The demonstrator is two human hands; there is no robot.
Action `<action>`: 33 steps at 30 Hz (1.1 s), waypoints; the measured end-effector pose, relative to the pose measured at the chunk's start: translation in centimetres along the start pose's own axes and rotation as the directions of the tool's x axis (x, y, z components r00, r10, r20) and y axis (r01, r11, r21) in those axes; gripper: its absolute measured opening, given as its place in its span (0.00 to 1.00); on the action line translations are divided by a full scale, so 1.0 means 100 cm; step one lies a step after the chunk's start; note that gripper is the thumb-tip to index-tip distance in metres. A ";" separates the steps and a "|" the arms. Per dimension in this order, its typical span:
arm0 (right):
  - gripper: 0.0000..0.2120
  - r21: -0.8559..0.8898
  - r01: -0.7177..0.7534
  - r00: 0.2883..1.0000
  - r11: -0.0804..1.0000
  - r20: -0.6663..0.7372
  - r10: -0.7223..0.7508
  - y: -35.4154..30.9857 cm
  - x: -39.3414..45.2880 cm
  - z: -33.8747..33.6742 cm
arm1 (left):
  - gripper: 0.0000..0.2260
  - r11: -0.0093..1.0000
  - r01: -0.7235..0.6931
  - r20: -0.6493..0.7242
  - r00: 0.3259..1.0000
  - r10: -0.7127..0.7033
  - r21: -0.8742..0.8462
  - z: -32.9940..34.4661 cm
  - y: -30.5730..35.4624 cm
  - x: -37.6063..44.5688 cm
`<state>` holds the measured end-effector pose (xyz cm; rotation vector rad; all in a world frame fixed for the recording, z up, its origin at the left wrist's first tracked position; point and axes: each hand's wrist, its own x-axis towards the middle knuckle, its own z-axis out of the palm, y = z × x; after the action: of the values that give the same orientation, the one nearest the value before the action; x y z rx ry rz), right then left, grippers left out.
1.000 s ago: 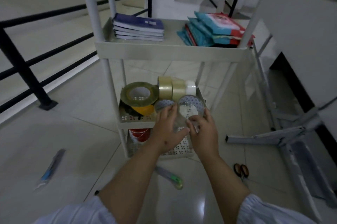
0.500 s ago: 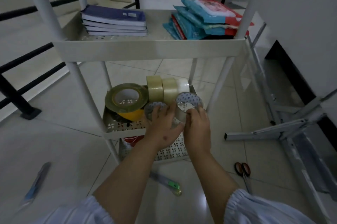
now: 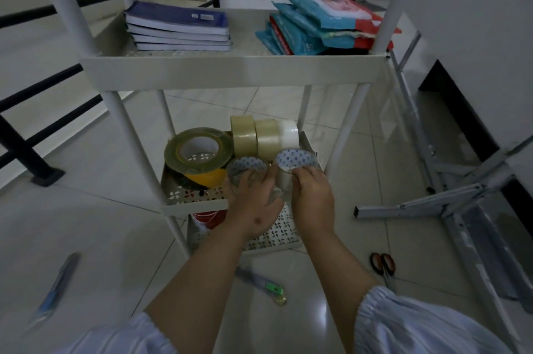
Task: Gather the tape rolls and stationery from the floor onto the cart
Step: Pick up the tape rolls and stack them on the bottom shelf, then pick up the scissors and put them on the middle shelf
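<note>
Tape rolls: two patterned-core ones at front edge of cart (image 3: 230, 69) middle shelf, left roll (image 3: 245, 164) gripped by left hand (image 3: 253, 203), right roll (image 3: 297, 158) gripped by right hand (image 3: 313, 198). Versus a second ago, both rolls sit slightly deeper on shelf, beside big olive roll (image 3: 199, 151); release likely next. Blue cutter (image 3: 56, 286), green cutter (image 3: 262, 284), scissors (image 3: 383, 265) remain on floor.

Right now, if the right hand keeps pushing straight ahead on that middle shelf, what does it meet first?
Probably the white tape roll standing just behind the blue-patterned clear roll that the right hand holds; depth there is hard to judge.
</note>
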<state>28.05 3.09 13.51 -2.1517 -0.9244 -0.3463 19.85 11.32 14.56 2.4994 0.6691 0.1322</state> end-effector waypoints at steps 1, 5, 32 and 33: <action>0.08 -0.006 0.005 1.000 1.000 0.009 -0.005 0.001 0.002 0.000 | 0.29 1.000 0.005 -0.005 1.000 -0.005 0.014 0.001 0.001 0.000; 0.05 -0.028 0.019 1.000 0.999 0.018 -0.019 0.003 0.008 0.002 | 0.29 0.999 0.026 -0.011 1.000 -0.026 0.048 0.001 0.004 0.001; 0.18 -0.152 -0.305 0.944 0.940 0.081 0.319 0.118 -0.098 -0.038 | 0.26 0.983 -0.181 -0.273 0.945 0.182 0.029 0.102 0.049 -0.043; 0.18 -0.156 -0.349 0.927 0.924 0.084 0.365 0.129 -0.106 -0.043 | 0.26 0.981 -0.194 -0.256 0.949 0.185 -0.008 0.116 0.055 -0.047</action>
<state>29.98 -11.27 4.12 -2.4330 -0.5590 -0.1102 20.83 -0.58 7.86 2.5341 0.5188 0.5392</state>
